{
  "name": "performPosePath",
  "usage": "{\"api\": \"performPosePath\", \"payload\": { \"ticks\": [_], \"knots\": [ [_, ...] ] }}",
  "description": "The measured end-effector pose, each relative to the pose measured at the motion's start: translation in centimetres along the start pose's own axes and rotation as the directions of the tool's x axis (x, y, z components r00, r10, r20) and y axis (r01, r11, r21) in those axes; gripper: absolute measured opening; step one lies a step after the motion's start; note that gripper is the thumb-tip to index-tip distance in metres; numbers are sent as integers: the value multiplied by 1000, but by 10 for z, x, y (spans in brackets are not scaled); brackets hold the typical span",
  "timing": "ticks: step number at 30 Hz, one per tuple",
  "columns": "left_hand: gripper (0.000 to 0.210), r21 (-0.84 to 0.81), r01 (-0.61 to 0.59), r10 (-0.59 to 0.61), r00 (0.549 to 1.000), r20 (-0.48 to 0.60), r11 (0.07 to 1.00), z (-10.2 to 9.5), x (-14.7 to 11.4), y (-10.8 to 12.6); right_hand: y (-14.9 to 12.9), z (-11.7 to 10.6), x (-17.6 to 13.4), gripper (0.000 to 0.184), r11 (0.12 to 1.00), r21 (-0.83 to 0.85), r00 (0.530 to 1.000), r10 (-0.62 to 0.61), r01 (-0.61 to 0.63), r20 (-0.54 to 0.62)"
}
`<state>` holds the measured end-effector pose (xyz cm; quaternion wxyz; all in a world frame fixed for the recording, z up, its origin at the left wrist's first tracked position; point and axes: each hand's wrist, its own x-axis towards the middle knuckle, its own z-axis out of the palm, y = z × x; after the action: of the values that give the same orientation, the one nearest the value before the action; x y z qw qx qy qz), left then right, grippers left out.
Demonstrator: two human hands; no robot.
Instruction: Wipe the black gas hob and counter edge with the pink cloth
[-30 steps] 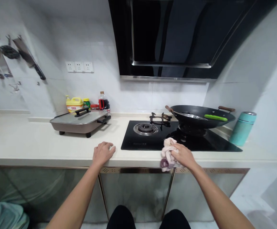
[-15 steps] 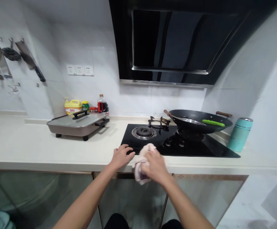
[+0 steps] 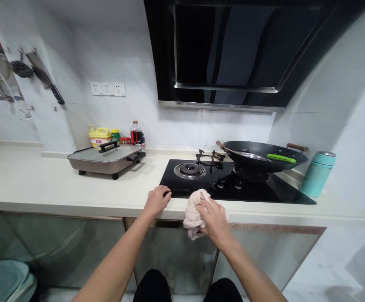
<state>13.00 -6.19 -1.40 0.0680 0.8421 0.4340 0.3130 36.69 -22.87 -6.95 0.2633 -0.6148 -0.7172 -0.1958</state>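
Observation:
My right hand is closed on a crumpled pinkish-white cloth. It presses the cloth at the counter's front edge, just before the black gas stove; part of the cloth hangs over the edge. My left hand rests at the stove's front left corner, fingers bent and the thumb a little apart, holding nothing that I can see. Behind my hands are the left burner and two control knobs.
A black wok with a green-handled utensil sits on the right burner. A turquoise flask stands at far right. To the left is a lidded electric pan, with bottles behind it. The range hood overhangs the stove.
My right hand and the cloth have shifted slightly right along the counter edge. My left hand's fingers have bent in from a more spread pose. The view has tilted a little.

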Motion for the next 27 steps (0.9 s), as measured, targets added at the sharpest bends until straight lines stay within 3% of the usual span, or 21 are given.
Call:
{"api": "performPosePath", "payload": {
  "ticks": [10, 13, 15, 17, 19, 21, 25, 27],
  "knots": [
    [23, 33, 31, -31, 999, -7, 999, 0, -4, 11, 219, -76, -110, 69, 923, -351, 984, 179, -160, 23],
    [22, 41, 31, -31, 999, -10, 999, 0, -5, 15, 257, -86, -125, 64, 913, -365, 978, 207, -181, 31],
    [22, 49, 34, -33, 999, -12, 998, 1, -6, 17, 266, -87, -127, 55, 917, -352, 978, 208, -186, 26],
    [22, 61, 40, -39, 999, -14, 997, 3, -5, 19, 257, -83, -121, 45, 937, -305, 984, 180, -171, 4],
    [23, 75, 47, -46, 999, -17, 996, 5, -5, 21, 227, -77, -104, 38, 966, -217, 990, 137, -142, -37],
    [25, 90, 53, -51, 999, -18, 995, 6, -4, 23, 180, -69, -76, 35, 988, -111, 994, 97, -103, -56],
    [26, 118, 46, -45, 999, -17, 992, 6, -6, 25, 66, -46, 0, 33, 996, 72, 995, 43, -50, 95],
    [26, 133, 41, -38, 999, -23, 990, 4, -7, 23, 18, -34, 37, 32, 994, 109, 993, -4, -9, 116]
  ]
}}
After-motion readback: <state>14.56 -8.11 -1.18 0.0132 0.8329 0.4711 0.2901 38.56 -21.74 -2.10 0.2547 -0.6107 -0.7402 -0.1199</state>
